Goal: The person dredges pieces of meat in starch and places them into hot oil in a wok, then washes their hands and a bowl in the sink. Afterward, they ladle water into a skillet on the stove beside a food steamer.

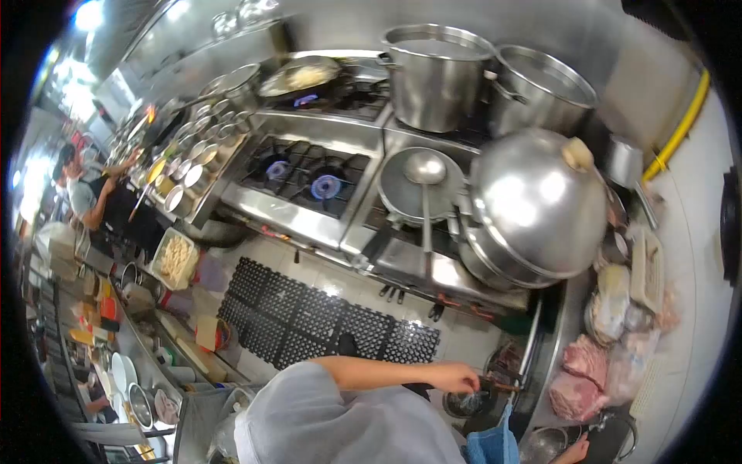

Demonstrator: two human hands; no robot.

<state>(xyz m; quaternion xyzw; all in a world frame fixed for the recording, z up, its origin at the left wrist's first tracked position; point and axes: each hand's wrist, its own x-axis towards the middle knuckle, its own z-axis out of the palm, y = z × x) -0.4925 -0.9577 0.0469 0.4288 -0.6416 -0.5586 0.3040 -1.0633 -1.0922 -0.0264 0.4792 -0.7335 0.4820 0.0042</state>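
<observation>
Steel bowl (541,447): sat beside blue cloth (495,443). Right hand (573,450): at the bowl's far side from cloth, finger state indistinct. Left hand (456,379): near cloth, fingers curled, pinch indistinct. Steadying bowl probably advisable.

A: Hands?
B: Left hand (456,379) has fingers curled, near the blue cloth (495,445). Right hand (572,450) just beside the metal bowl (543,446); contact unclear.
A: Nearby?
B: Raw meat (578,396) on the tabletop (550,352).
A: Stove (282,205)?
B: Blue flames lit. Ladle (425,168) rests in a pan (393,189), beside the domed lid (537,201).
</observation>
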